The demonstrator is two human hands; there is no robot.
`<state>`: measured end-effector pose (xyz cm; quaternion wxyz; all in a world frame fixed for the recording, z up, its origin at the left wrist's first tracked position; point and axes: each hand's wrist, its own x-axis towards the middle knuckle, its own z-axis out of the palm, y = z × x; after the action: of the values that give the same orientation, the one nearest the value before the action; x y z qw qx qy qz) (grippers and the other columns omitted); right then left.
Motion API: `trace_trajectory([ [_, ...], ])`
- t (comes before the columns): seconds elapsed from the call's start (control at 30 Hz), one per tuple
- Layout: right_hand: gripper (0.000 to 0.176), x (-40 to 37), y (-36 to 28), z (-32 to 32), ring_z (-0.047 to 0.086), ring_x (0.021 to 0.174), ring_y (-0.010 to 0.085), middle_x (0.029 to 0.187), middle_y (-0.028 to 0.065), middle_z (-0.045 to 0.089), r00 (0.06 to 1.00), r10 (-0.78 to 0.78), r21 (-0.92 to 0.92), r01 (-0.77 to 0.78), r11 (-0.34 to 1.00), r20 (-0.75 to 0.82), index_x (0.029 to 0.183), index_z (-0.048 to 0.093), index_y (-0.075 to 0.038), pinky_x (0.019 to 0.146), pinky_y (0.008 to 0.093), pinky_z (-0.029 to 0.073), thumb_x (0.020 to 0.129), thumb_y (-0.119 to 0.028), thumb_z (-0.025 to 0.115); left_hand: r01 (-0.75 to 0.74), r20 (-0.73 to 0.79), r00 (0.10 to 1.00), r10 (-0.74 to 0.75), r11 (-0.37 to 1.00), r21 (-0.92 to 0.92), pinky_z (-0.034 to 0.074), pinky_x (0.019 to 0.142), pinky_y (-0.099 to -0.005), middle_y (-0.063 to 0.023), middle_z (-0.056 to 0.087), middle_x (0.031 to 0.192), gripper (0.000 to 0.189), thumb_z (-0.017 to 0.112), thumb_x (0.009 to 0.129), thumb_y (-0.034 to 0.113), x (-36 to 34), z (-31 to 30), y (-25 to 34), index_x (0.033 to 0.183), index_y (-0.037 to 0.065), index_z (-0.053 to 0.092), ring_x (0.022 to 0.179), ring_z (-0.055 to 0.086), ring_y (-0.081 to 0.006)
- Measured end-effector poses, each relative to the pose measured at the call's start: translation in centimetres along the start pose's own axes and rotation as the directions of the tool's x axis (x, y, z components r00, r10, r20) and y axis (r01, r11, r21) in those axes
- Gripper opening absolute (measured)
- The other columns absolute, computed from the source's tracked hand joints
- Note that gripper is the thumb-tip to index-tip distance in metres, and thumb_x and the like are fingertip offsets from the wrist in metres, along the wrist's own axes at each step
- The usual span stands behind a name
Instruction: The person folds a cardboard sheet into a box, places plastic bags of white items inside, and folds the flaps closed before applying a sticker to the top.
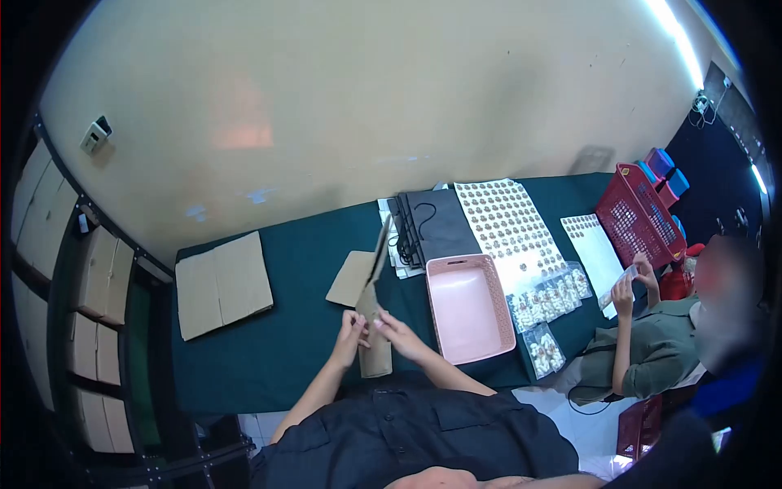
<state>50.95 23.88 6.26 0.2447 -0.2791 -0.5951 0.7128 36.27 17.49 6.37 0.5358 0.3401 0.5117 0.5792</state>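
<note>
A folded piece of brown cardboard [376,359] stands on edge in front of my body, its upper part seen nearly edge-on. My left hand [350,332] grips its left side near the fold, fingers curled in. On the other side, my right hand [399,334] holds it with the thumb along its face. Just behind it lies another brown cardboard piece [349,279] on the green-covered table [305,359]. An open pink plastic basket [472,314] stands to the right of my right hand.
Flattened cardboard [224,285] lies at left. Behind the basket are black folders [444,220], a sticker sheet [497,220] and filled clear bags [542,306]. At right, a co-worker [652,342] handles a small clear packet near a red basket [639,216]. Boxes fill the left shelf [81,379].
</note>
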Motion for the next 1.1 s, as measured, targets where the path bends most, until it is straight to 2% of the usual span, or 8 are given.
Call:
trace_trajectory([
  [0.2, 0.058, 1.0, 2.1, 1.6, 0.045, 0.116, 0.0158, 0.127, 0.0096, 0.046, 0.979, 0.064, 0.099, -0.084, 0.992, 0.192, 0.14, 0.022, -0.002, 0.096, 0.0265, 0.035, 0.094, -0.026, 0.047, -0.082, -0.178, 0.972, 0.152, 0.934, 0.347, 0.037, 0.043, -0.021, -0.0003, 0.043, 0.069, 0.035, 0.061, 0.086, 0.031, 1.2, -1.3, -1.5, 0.089, 0.01, 0.034, 0.053, 0.044, -0.0067],
  [0.4, 0.055, 1.3, 2.5, 1.8, 0.042, 0.117, 0.0137, 0.133, 0.007, 0.042, 0.924, 0.185, 0.039, -0.21, 0.977, 0.335, 0.14, 0.024, -0.002, 0.098, 0.028, 0.034, 0.095, -0.023, 0.047, 0.043, -0.281, 0.96, 0.02, 0.976, 0.216, 0.04, 0.057, -0.0237, -0.0028, 0.039, 0.079, 0.033, 0.064, 0.083, 0.022, -1.1, -1.4, -0.7, 0.092, 0.006, 0.037, 0.067, 0.041, -0.0093],
  [0.47, 0.053, 1.2, 3.8, 2.2, 0.044, 0.113, 0.0122, 0.133, 0.0071, 0.042, 0.952, 0.006, 0.096, -0.037, 0.995, 0.307, 0.141, 0.024, -0.006, 0.094, 0.0273, 0.037, 0.095, -0.021, 0.046, 0.056, -0.294, 0.956, 0.013, 0.972, 0.227, 0.04, 0.059, -0.0241, -0.0034, 0.039, 0.081, 0.032, 0.062, 0.084, 0.022, -1.7, -1.5, -0.9, 0.094, 0.005, 0.037, 0.069, 0.041, -0.0099],
  [0.57, 0.055, 1.5, 3.9, 1.3, 0.052, 0.106, 0.017, 0.133, 0.0122, 0.042, 0.908, 0.069, 0.12, -0.129, 0.984, 0.413, 0.142, 0.023, -0.011, 0.09, 0.0304, 0.041, 0.094, -0.021, 0.048, -0.04, -0.338, 0.908, 0.25, 0.852, 0.523, 0.041, 0.063, -0.0257, -0.006, 0.04, 0.085, 0.03, 0.059, 0.086, 0.023, -2.4, -2.0, -1.3, 0.099, 0.004, 0.039, 0.071, 0.043, -0.0123],
  [0.73, 0.063, 1.9, 2.9, 2.8, 0.052, 0.108, 0.0228, 0.137, 0.0164, 0.036, 0.941, 0.013, -0.044, 0.002, 0.999, 0.338, 0.143, 0.019, -0.013, 0.093, 0.035, 0.041, 0.091, -0.021, 0.054, -0.006, -0.364, 0.92, 0.144, 0.935, 0.354, 0.042, 0.071, -0.0298, -0.0105, 0.043, 0.093, 0.032, 0.055, 0.089, 0.024, -2.3, -3.2, -1.6, 0.108, 0.001, 0.042, 0.078, 0.046, -0.0181],
  [0.8, 0.068, 2.3, 2.8, 3.5, 0.053, 0.105, 0.0224, 0.136, 0.0171, 0.037, 0.977, -0.042, -0.135, 0.071, 0.988, 0.208, 0.143, 0.02, -0.013, 0.089, 0.0335, 0.044, 0.088, -0.021, 0.059, -0.013, -0.359, 0.902, 0.24, 0.846, 0.533, 0.04, 0.085, -0.032, -0.0141, 0.045, 0.106, 0.039, 0.052, 0.091, 0.028, -2.4, -3.3, -2.3, 0.117, 0.001, 0.041, 0.095, 0.048, -0.0229],
  [0.9, 0.07, 3.1, 2.2, 3.1, 0.054, 0.104, 0.0221, 0.134, 0.0177, 0.039, 0.95, -0.039, -0.01, 0.044, 0.999, 0.31, 0.142, 0.021, -0.012, 0.086, 0.0326, 0.046, 0.085, -0.017, 0.061, -0.072, -0.335, 0.929, 0.159, 0.964, 0.257, 0.028, 0.102, -0.034, -0.0183, 0.04, 0.127, 0.049, 0.045, 0.093, 0.035, -2.2, -4.2, -3.4, 0.127, 0.001, 0.036, 0.12, 0.039, -0.0276],
  [1.1, 0.061, 3.4, 5.4, 1.5, 0.056, 0.097, 0.0176, 0.126, 0.0192, 0.045, 0.984, 0.077, -0.101, -0.062, 0.993, 0.16, 0.135, 0.03, -0.001, 0.085, 0.0285, 0.046, 0.083, -0.011, 0.061, -0.035, -0.41, 0.896, 0.171, 0.947, 0.319, 0.038, 0.094, -0.0338, -0.0185, 0.052, 0.118, 0.046, 0.041, 0.094, 0.029, -3.6, -5.7, -3.4, 0.128, -0.002, 0.035, 0.109, 0.05, -0.0249],
])
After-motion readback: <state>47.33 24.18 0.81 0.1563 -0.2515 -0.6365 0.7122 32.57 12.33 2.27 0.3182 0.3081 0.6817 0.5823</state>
